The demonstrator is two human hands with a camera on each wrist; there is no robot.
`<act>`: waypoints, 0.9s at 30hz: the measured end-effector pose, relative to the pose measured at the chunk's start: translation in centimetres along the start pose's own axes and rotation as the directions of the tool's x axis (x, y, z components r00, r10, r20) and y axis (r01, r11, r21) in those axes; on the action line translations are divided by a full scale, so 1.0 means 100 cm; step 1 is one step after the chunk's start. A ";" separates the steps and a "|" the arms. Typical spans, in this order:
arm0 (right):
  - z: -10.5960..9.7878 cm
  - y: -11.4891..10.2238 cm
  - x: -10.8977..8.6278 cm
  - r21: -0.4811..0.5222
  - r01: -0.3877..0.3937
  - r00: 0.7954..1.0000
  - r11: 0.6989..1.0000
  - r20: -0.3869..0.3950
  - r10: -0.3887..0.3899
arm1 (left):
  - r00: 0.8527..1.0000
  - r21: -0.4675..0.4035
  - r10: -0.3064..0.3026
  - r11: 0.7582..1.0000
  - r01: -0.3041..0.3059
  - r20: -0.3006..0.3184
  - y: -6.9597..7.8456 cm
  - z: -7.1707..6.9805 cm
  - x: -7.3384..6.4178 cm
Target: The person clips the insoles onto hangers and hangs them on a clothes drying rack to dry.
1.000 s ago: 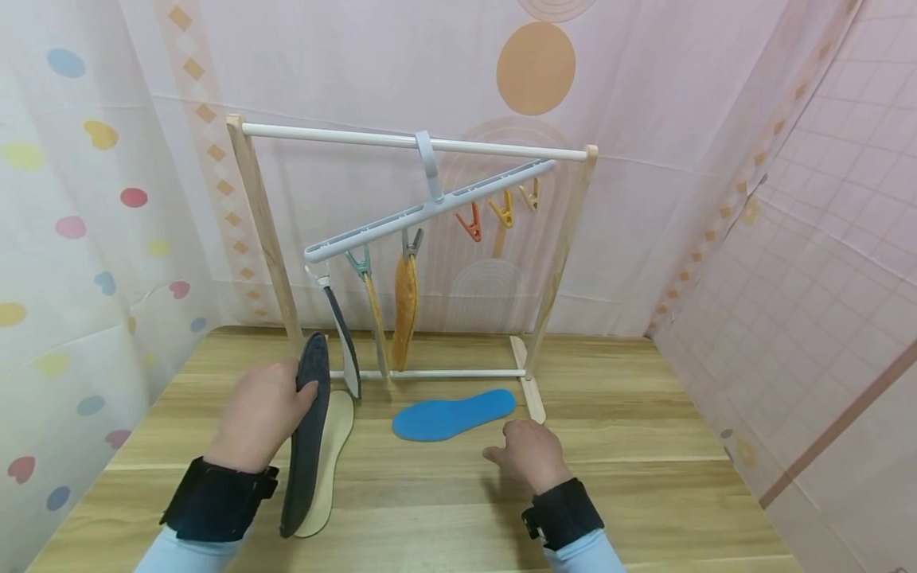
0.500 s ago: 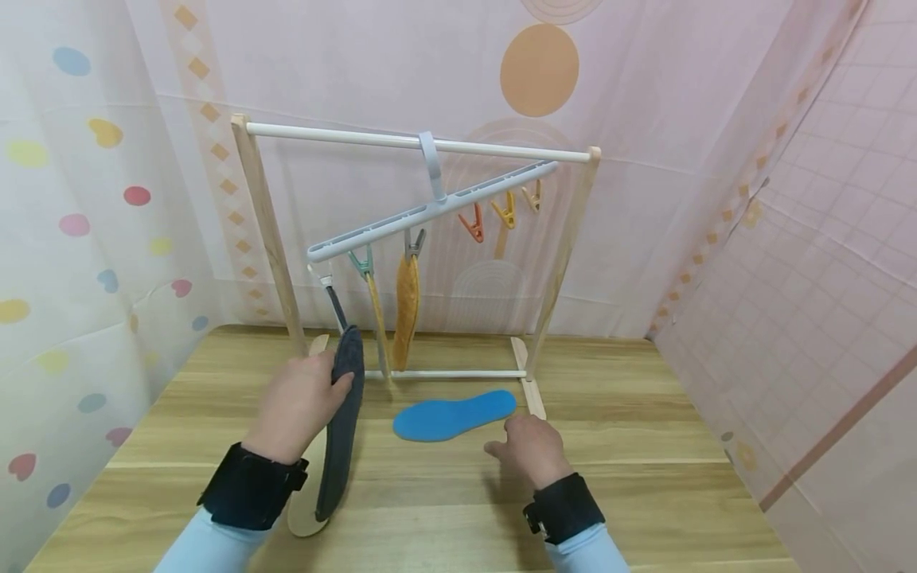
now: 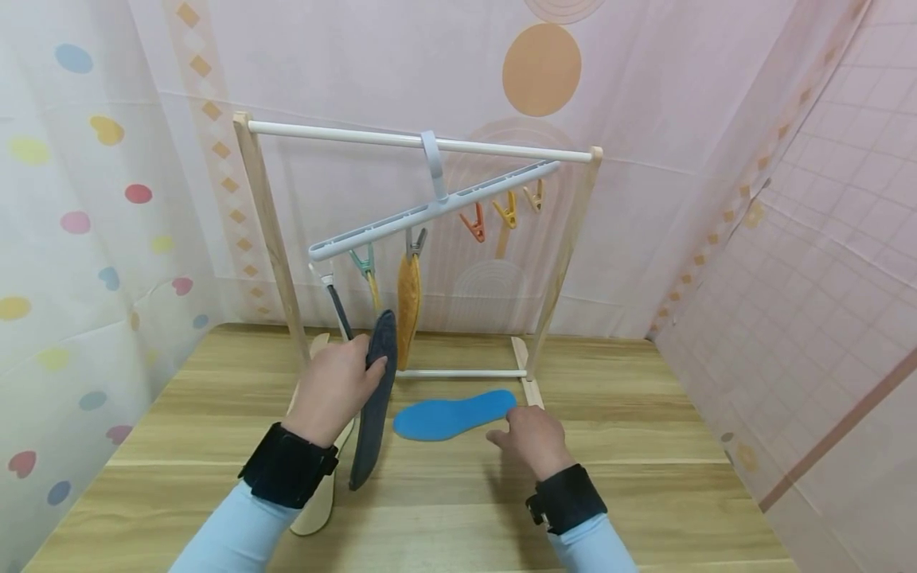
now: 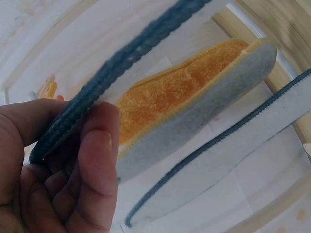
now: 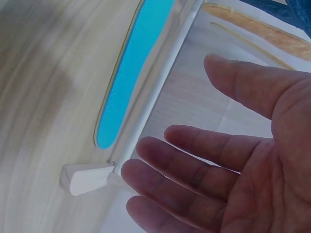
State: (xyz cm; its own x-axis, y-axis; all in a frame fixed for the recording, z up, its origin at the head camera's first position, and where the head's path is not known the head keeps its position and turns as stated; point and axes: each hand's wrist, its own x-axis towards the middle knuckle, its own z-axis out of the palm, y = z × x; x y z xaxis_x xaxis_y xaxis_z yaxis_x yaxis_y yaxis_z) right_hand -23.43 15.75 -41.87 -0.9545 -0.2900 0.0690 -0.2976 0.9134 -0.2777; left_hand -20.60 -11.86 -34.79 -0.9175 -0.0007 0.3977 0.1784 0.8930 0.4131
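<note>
My left hand (image 3: 333, 390) grips a dark grey insole (image 3: 375, 414) near its upper end and holds it upright in front of the rack. In the left wrist view, thumb and fingers pinch the insole's ribbed dark edge (image 4: 138, 48). Behind it hang an orange fuzzy insole (image 4: 167, 90) with a grey back and a dark-edged white insole (image 4: 218, 143). My right hand (image 3: 536, 442) hovers with relaxed fingers beside the heel end of a blue insole (image 3: 444, 419); the right wrist view shows its palm holding nothing. A cream insole (image 3: 315, 513) lies partly hidden under my left arm.
A wooden rack (image 3: 263, 215) with a white top rod (image 3: 337, 135) carries a tilted pale blue hanger (image 3: 430, 212). On the hanger's right half dangle orange (image 3: 474, 224), yellow (image 3: 507, 212) and beige (image 3: 534, 196) clips. The hanging insoles are clipped on its left half.
My left hand has carried the dark grey insole rightward and upward, across the hanging insoles. The right hand has barely moved, and the blue insole lies still.
</note>
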 end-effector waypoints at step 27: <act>-0.037 -0.006 0.028 -0.100 0.058 0.986 0.993 -0.152 -0.073 | 0.999 -0.042 0.042 0.998 -0.043 -0.023 0.024 0.010 0.027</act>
State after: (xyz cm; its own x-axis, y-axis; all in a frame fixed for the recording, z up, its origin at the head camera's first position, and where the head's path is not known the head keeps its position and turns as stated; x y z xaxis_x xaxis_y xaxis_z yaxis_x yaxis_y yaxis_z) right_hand -25.95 15.46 -38.01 -0.9220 -0.3089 0.2336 -0.3526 0.9190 -0.1764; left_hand -23.01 -9.33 -33.53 -0.9007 0.0267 0.4335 0.2328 0.8723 0.4300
